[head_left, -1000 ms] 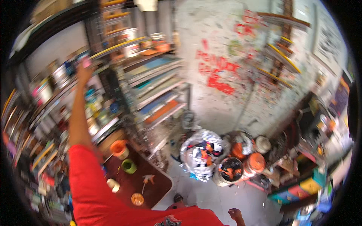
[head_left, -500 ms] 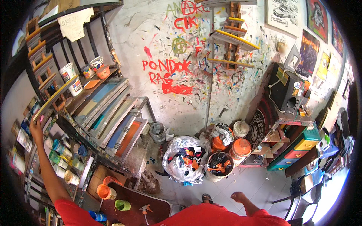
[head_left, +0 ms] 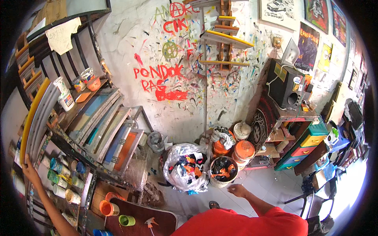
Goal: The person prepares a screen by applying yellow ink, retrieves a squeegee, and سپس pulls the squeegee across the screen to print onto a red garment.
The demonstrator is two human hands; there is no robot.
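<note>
- The left hand [head_left: 29, 168], between 8 and 9 o'clock in the view, is clamped on the lower end of a squeegee [head_left: 36, 118].
- The squeegee stands on a steep slant at 9 o'clock, its top end leaning toward 1 o'clock.
- Its long grey body looks stiff and probably not heavy; the yellow strip along its outer edge may be a softer, rubbery blade that could nick or smear.
- Held by one end, it would likely tip; the middle of the grey body looks the steadier hold, clear of the yellow edge.
- A white tub [head_left: 66, 101] lies near, at its 2 o'clock, and could be knocked.
- The right hand [head_left: 237, 190], at 5 o'clock, has loosely bent fingers and nothing visible in it; a bucket [head_left: 221, 183] is near its 11 o'clock.
- The left hand covers the squeegee's bottom end, so the finger wrap is hard to make out.
- Whether the body is metal or wood, I cannot tell.
- The left forearm is cut off below.
</note>
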